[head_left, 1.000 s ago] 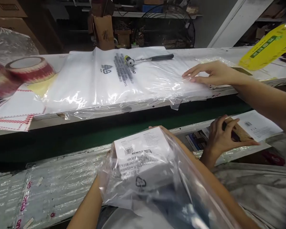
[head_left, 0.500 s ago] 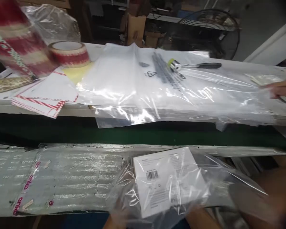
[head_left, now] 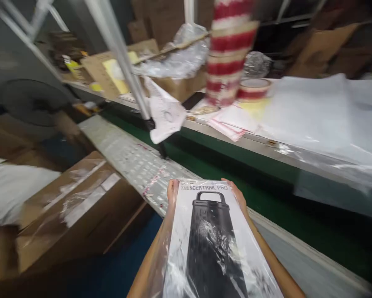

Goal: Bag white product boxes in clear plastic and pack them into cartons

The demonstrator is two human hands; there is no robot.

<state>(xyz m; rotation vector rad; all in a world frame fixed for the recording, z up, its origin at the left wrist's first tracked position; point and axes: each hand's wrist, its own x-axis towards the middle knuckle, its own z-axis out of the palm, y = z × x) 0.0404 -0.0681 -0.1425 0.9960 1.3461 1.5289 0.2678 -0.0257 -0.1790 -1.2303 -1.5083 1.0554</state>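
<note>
While both hands, left (head_left: 172,191) and right (head_left: 237,195), clamped the bagged box (head_left: 212,236) by its far corners, its film looked slippery; edges seemed the safest hold.

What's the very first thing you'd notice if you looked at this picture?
The big white box in clear plastic wrap at the bottom middle, printed with a dark bottle picture. The left hand and right hand grip its far corners. Next, the tall stack of red-and-white tape rolls up top on the far table, beyond the green belt.
</note>
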